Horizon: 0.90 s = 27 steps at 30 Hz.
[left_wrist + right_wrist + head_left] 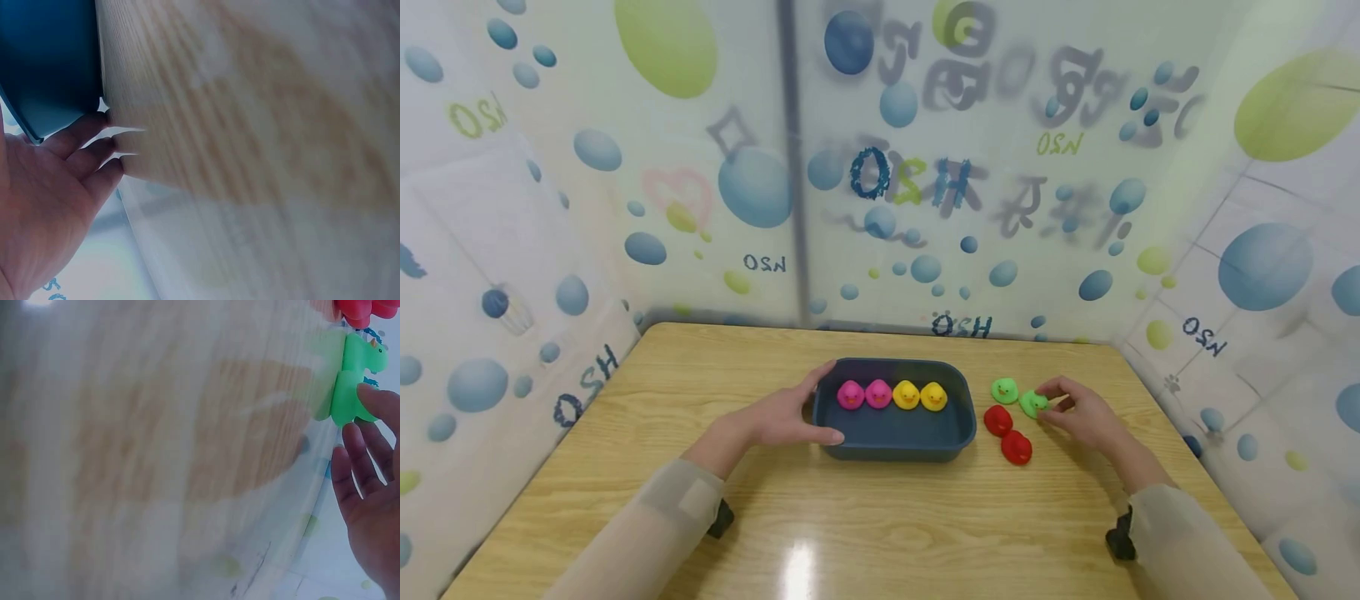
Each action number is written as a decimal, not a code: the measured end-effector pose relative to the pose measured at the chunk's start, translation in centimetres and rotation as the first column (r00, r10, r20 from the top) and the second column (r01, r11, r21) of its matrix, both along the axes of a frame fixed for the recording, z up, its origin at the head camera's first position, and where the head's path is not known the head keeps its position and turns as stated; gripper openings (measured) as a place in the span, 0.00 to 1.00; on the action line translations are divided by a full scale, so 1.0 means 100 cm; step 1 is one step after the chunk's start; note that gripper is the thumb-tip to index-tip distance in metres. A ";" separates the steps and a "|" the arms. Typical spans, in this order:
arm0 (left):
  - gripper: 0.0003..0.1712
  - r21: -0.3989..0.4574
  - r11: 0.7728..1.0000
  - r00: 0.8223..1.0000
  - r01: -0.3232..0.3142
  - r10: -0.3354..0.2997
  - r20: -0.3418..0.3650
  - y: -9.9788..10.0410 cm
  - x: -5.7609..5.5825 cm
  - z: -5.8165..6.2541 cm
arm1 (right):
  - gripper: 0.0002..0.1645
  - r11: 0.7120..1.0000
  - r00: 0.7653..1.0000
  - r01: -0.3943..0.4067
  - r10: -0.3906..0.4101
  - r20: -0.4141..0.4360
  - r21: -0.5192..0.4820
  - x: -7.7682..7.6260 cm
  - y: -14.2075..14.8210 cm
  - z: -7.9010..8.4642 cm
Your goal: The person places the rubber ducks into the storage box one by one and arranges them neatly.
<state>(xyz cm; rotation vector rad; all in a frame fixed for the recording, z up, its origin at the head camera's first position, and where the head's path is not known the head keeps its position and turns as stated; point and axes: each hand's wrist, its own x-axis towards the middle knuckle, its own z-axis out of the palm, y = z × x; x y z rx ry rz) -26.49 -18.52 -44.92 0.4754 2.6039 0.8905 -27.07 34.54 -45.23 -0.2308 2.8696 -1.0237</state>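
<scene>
A dark blue rectangular bin [895, 454] holds two pink rubber ducks [851, 395] and two yellow rubber ducks [906, 395] in a row along its far side. My left hand [786, 414] holds the bin's left end, thumb at the near corner and fingers toward the far corner. In the left wrist view, several fingertips [97, 119] lie beside the bin's wall [53, 62]. To the right of the bin, my right hand [1081, 412] pinches a green rubber duck [1033, 404] between thumb and fingers, low at the tabletop.
Another green duck [1004, 390] stands just left of the pinched one. Two red ducks [1017, 447] sit nearer me, between the bin and my right hand. The wooden table [880, 525] is bounded by printed curtains [925, 275] at the back and sides.
</scene>
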 end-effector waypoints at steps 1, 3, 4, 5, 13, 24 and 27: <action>0.73 0.000 1.000 1.000 0.000 0.000 -0.001 0.000 0.000 0.000 | 0.23 1.000 1.000 -0.001 0.001 -0.007 0.006 0.001 0.001 0.000; 0.73 0.000 1.000 1.000 -0.001 0.001 -0.001 0.000 0.000 0.000 | 0.22 1.000 1.000 0.004 -0.004 -0.016 0.021 0.003 0.002 0.000; 0.73 -0.001 1.000 1.000 -0.001 0.001 -0.001 0.000 0.000 0.000 | 0.22 1.000 1.000 0.007 -0.006 -0.021 0.028 0.004 0.002 0.000; 0.73 0.000 1.000 1.000 -0.002 0.002 0.000 0.000 0.000 0.000 | 0.22 0.999 1.000 0.005 -0.004 -0.029 0.035 0.005 0.003 -0.001; 0.73 0.003 1.000 1.000 -0.006 0.006 0.008 -0.001 0.001 0.001 | 0.23 0.999 0.989 -0.006 0.012 -0.144 0.042 0.019 0.001 0.007; 0.73 -0.001 1.000 1.000 -0.011 0.011 0.009 0.000 0.001 0.000 | 0.21 0.990 0.961 -0.138 0.124 -0.246 -0.041 0.032 -0.043 0.033; 0.73 -0.001 1.000 1.000 -0.011 0.011 0.009 0.000 0.001 0.000 | 0.21 0.984 0.958 -0.169 0.150 -0.246 -0.062 0.034 -0.057 0.035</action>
